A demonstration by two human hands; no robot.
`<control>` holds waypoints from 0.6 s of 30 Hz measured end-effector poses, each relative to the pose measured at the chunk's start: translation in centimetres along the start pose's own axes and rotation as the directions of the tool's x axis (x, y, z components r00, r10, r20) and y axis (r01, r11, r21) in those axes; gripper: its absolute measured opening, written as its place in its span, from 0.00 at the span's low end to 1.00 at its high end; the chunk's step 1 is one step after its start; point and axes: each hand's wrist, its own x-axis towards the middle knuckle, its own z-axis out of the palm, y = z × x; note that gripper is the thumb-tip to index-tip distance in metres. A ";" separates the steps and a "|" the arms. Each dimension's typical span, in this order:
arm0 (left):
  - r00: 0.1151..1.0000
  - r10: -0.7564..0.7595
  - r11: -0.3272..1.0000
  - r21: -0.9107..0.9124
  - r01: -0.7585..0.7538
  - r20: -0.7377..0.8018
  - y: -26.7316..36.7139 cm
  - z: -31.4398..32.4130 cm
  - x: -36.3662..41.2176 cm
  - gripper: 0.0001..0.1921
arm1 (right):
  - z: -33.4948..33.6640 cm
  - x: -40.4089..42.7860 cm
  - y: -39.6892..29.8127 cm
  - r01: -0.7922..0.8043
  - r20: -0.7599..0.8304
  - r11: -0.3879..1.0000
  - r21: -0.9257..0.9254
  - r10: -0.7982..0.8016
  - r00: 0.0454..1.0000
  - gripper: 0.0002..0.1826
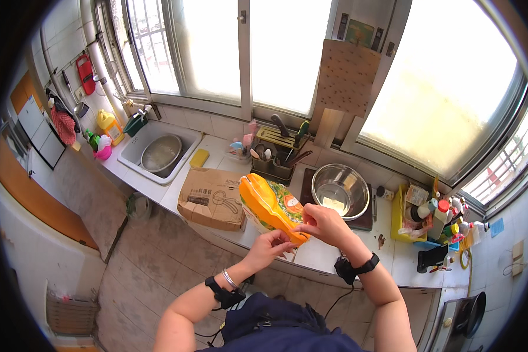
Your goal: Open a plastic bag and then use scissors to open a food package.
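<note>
An orange and green plastic food bag [268,204] is held tilted above the counter, between my two hands. My left hand [268,251] pinches its near lower end with thumb and fingers. My right hand [323,224] grips the same end from the right side, close to the left fingertips. Printing covers the bag, and its contents are hidden. Just beyond my right hand stands a stainless steel bowl [363,185] with something pale at its bottom. A closed cardboard box [211,200] lies left of the bag.
To the left, a white sink [191,147] holds a metal basin [161,152]. A yellow sponge [199,158] lies beside it. A utensil rack [268,165] with a knife stands by the window. On the right are a yellow basket [398,215] of bottles and a black pan [474,314].
</note>
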 end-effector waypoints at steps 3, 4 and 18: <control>0.999 0.019 0.999 0.033 -0.021 0.049 0.4 0.0 0.5 0.09 | 0.5 0.1 0.9 -0.104 0.173 0.977 0.185 0.072 0.982 0.24; 0.997 0.038 0.998 0.038 -0.040 0.062 0.7 0.0 0.7 0.08 | 0.8 0.3 1.0 -0.058 0.224 0.986 0.155 0.022 0.974 0.23; 0.991 0.063 0.995 0.068 -0.072 0.115 1.7 -0.3 1.7 0.08 | 0.0 -0.2 2.6 -0.412 0.422 0.586 0.698 0.127 0.897 0.21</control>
